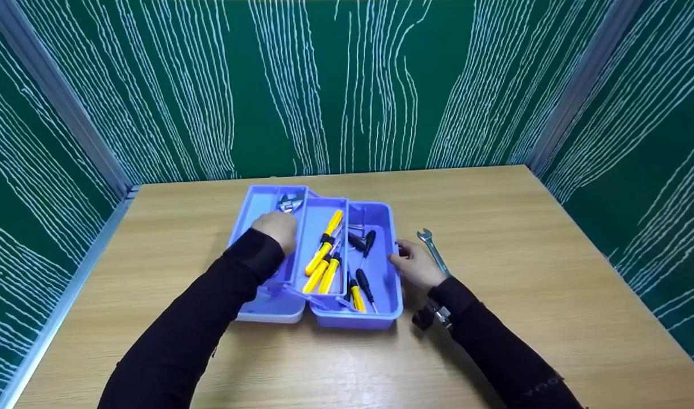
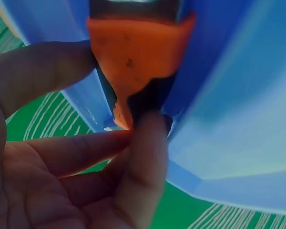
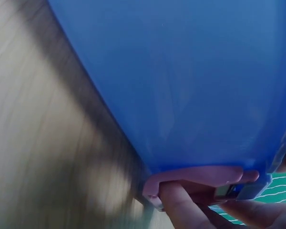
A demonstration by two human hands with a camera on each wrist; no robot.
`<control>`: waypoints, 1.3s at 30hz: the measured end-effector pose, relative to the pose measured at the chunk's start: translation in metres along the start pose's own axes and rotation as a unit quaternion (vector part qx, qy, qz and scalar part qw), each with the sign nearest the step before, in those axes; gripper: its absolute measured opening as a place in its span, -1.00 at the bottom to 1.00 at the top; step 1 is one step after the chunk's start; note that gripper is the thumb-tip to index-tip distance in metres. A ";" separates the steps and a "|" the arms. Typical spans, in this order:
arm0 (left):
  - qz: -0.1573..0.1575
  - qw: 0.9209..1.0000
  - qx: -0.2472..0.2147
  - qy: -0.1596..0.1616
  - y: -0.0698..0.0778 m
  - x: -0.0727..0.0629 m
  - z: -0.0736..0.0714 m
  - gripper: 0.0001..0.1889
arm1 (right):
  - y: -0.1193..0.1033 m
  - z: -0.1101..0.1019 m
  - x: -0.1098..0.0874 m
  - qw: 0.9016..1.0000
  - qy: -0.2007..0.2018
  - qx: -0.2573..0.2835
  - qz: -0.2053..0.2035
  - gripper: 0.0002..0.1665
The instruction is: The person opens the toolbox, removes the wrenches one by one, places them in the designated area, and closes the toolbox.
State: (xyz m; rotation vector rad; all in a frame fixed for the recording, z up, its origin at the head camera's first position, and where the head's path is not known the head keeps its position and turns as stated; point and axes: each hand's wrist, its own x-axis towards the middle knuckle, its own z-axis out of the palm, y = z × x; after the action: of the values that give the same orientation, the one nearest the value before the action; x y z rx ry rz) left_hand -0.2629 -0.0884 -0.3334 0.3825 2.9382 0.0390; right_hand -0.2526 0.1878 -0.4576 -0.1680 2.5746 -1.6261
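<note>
L hand (image 1: 276, 228) pinches orange/blk handle (image 2: 133, 52) btwn fingertips (image 2: 153, 125), in L tray (image 1: 253, 211) of toolbox (image 1: 358, 322); R hand (image 1: 419, 266) grips toolbox at pink latch (image 3: 205, 174).

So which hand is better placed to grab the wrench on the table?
Probably the right hand: the wrench lies beside it. The left hand is across the toolbox, holding an orange-and-black tool.

orng tool (image 2: 138, 47) cropped, R-wrist tbl (image 3: 38, 100) blurry

Two hands (image 1: 276, 230), one toolbox (image 1: 355, 321), one open-ended wrench (image 1: 434, 250) and five yellow handles (image 1: 329, 276) show.
</note>
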 end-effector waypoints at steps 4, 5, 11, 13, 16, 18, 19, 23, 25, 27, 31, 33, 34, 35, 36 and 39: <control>-0.010 1.000 -0.005 -0.004 -0.001 0.002 0.000 -0.89 | 0.000 0.000 0.000 1.000 0.000 -0.006 -0.002 -0.49; -0.011 1.000 -0.012 -0.005 -0.002 0.003 0.000 -0.90 | 0.000 0.000 0.000 1.000 0.000 -0.006 -0.003 -0.50; -0.006 0.998 -0.061 -0.007 -0.006 0.001 -0.003 -0.72 | -0.003 -0.001 -0.001 1.000 0.002 -0.014 -0.012 -0.53; -0.007 0.997 -0.077 -0.005 -0.008 0.001 -0.004 -0.68 | -0.008 -0.001 -0.003 1.000 0.002 -0.015 -0.011 -0.55; -0.007 0.995 -0.103 0.016 -0.011 0.001 -0.005 -0.65 | -0.007 -0.001 -0.004 1.000 0.005 -0.017 -0.010 -0.55; -0.005 0.992 -0.118 0.036 -0.013 0.001 -0.005 -0.62 | -0.003 0.000 -0.002 1.000 0.012 -0.022 -0.009 -0.54; -0.004 0.991 -0.125 0.044 -0.014 0.001 -0.005 -0.62 | 0.003 0.000 0.002 1.000 0.015 -0.025 -0.009 -0.52; -0.011 0.989 -0.137 0.050 -0.015 0.000 -0.006 -0.74 | 0.003 0.000 0.002 0.999 0.021 -0.031 -0.012 -0.50; -0.020 0.988 -0.146 0.039 -0.015 -0.001 -0.008 -0.82 | 0.003 0.000 0.002 0.999 0.019 -0.028 -0.018 -0.51; -0.027 0.987 -0.154 0.031 -0.015 -0.001 -0.010 -0.82 | 0.002 0.000 0.001 0.999 0.016 -0.024 -0.022 -0.51; -0.037 0.986 -0.162 0.020 -0.015 -0.001 -0.013 -0.78 | 0.001 -0.001 0.001 1.000 0.013 -0.018 -0.018 -0.52; -0.039 0.986 -0.164 0.014 -0.016 -0.002 -0.015 -0.78 | 0.000 -0.001 0.001 1.000 0.011 -0.017 -0.012 -0.51; -0.040 0.986 -0.164 0.010 -0.016 -0.002 -0.016 -0.77 | 0.000 -0.001 0.001 1.000 0.010 -0.016 -0.010 -0.51; -0.040 0.986 -0.165 0.007 -0.016 -0.002 -0.016 -0.76 | 0.000 -0.001 0.000 1.000 0.009 -0.015 -0.009 -0.50; -0.039 0.986 -0.165 0.005 -0.017 -0.002 -0.016 -0.75 | 0.000 -0.001 0.000 1.000 0.008 -0.014 -0.009 -0.50; -0.035 0.985 -0.167 0.003 -0.018 -0.002 -0.016 -0.74 | 0.001 -0.001 0.000 1.000 0.005 -0.006 -0.008 -0.49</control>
State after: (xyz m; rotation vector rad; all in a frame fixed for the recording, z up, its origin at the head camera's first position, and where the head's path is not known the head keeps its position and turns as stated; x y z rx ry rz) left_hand -0.2687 -0.1062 -0.3181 0.2262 2.8738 0.5160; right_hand -0.2528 0.1889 -0.4577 -0.1815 2.5984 -1.6207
